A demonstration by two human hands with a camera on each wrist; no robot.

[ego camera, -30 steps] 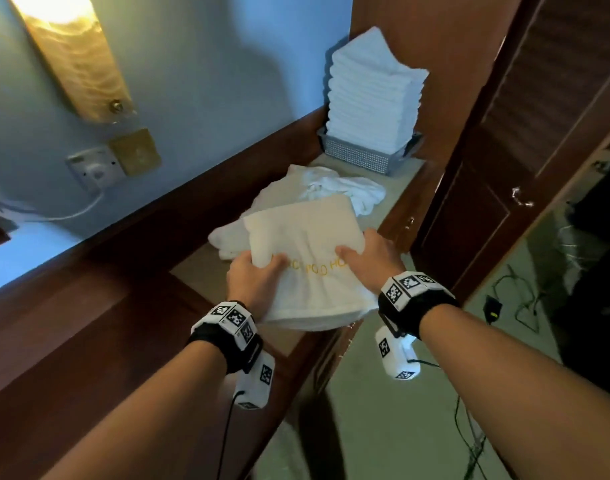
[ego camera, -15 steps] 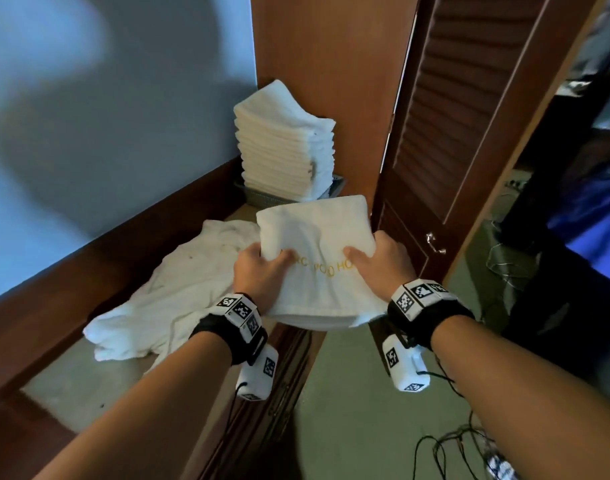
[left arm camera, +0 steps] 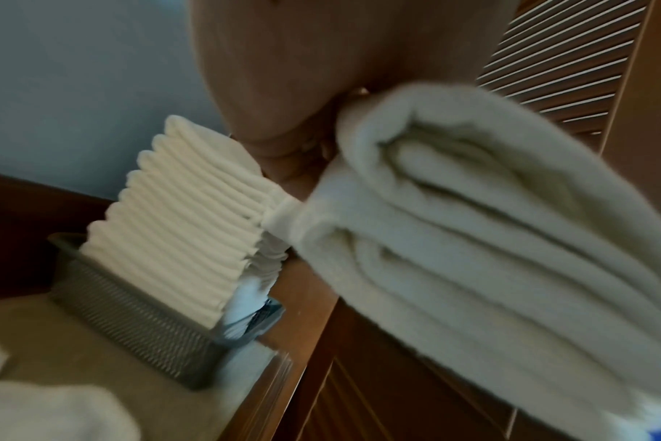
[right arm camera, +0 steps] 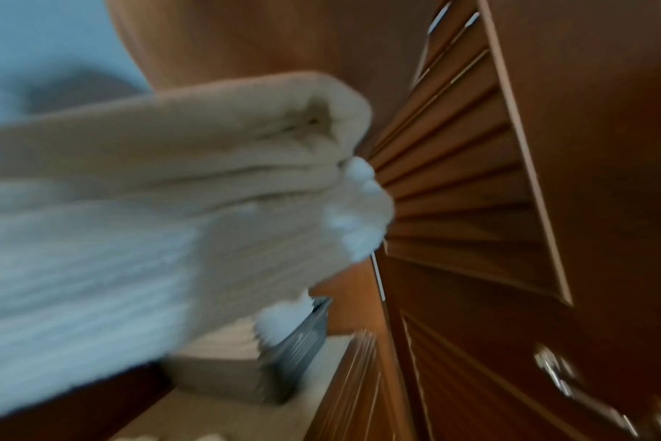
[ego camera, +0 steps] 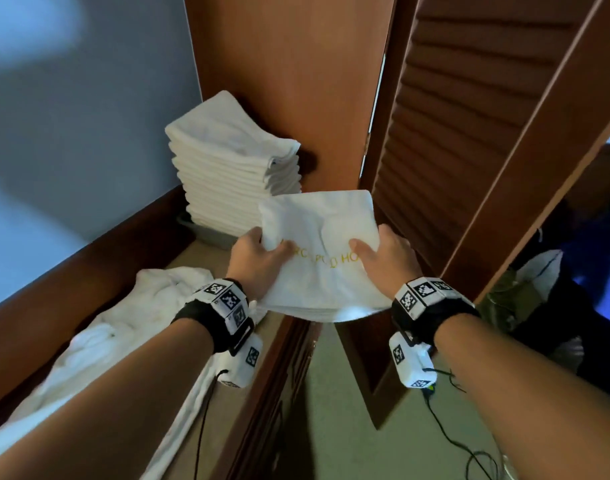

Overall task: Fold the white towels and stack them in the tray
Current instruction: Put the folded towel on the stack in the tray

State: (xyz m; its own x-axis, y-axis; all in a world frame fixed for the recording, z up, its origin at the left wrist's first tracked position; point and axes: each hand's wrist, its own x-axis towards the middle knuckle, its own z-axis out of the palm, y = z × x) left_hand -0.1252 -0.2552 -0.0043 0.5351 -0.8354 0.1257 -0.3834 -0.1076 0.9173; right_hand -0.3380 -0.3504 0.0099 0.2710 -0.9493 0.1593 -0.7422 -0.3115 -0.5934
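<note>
A folded white towel (ego camera: 322, 251) with gold lettering hangs in the air between both hands. My left hand (ego camera: 258, 263) grips its left edge, thumb on top. My right hand (ego camera: 383, 259) grips its right edge the same way. The towel sits just right of and in front of a tall stack of folded white towels (ego camera: 234, 161) in a grey woven tray (ego camera: 210, 233) at the counter's far end. The left wrist view shows the towel's layered edge (left arm camera: 491, 238) beside the stack (left arm camera: 178, 226) and tray (left arm camera: 132, 322). The right wrist view is blurred, with the towel (right arm camera: 170, 194) filling the left.
Unfolded white towels (ego camera: 123, 327) lie heaped on the beige counter (ego camera: 199, 258) at the lower left. A wooden panel (ego camera: 289, 81) stands behind the stack, a louvred door (ego camera: 469, 133) to the right. Cables (ego camera: 463, 448) trail on the floor.
Both hands have lifted the folded towel off the counter and carried it towards the stack in the tray. My view has swung right and closer to the stack.
</note>
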